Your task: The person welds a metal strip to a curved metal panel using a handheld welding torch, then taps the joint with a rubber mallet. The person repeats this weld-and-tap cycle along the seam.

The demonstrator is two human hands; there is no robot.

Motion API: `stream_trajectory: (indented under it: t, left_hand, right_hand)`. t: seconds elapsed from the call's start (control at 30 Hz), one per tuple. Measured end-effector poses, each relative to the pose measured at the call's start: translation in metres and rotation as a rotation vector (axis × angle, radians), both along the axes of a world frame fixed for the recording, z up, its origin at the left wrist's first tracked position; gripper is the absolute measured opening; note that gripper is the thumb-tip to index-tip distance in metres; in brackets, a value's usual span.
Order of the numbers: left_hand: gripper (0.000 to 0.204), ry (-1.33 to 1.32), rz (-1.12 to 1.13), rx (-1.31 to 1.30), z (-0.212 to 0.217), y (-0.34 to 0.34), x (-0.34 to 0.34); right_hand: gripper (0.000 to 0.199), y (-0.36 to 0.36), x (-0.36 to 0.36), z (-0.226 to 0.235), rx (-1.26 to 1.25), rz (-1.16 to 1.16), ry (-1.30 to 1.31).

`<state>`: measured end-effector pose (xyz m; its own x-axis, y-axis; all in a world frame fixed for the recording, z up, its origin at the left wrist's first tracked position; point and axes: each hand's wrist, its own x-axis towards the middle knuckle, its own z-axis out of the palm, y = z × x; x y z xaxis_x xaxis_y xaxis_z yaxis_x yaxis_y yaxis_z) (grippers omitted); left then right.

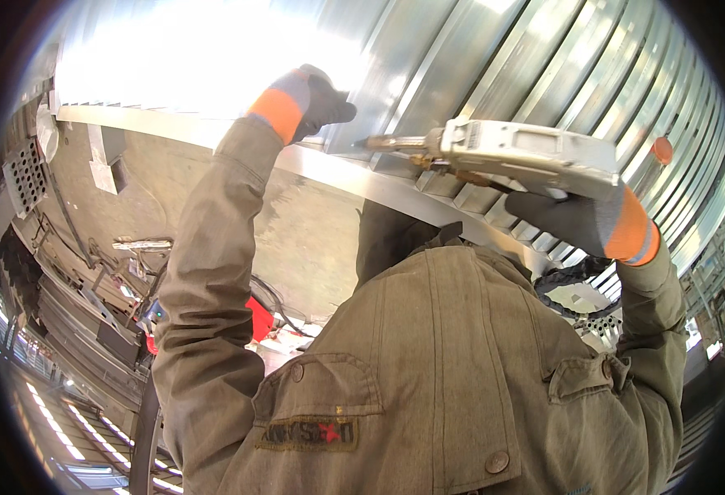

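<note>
My right hand point(573, 223), in a dark grey glove with an orange cuff, is wrapped round a silver welding gun point(536, 153) from below. The gun points left, its narrow nozzle just over the pale metal edge strip of a ribbed metal panel point(494, 78). A short gap lies between the nozzle tip and my left hand point(321, 103). That hand wears a matching glove and rests by the panel's edge with its fingers curled. Whatever its fingers may hold is hidden. Glare washes out the panel's left part.
A small round orange piece point(662, 150) lies on the ribs at the right. Below the panel's edge is a stained tan surface point(313, 239). A perforated metal plate point(26, 177), cables and a red object point(261, 320) are at the left, a dark ribbed hose point(573, 276) at the right.
</note>
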<state>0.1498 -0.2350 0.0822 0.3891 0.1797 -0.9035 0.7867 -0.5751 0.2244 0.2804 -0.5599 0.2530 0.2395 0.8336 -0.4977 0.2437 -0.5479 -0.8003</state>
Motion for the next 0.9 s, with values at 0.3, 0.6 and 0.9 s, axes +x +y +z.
stream_trajectory:
  t: [0.3, 0.6, 0.9]
  left_hand:
    - [0.034, -0.031, -0.105, 0.024, -0.003, 0.000, -0.003]
    - [0.034, -0.038, -0.112, 0.000, -0.012, 0.003, -0.006]
    - [0.043, 0.034, -0.110, 0.032, -0.002, -0.002, 0.000]
  right_hand:
    - [0.035, 0.019, -0.019, -0.062, -0.044, 0.047, 0.117]
    - [0.039, 0.021, -0.026, -0.084, 0.012, 0.033, 0.189]
    - [0.037, 0.023, -0.028, -0.091, 0.019, 0.059, 0.181]
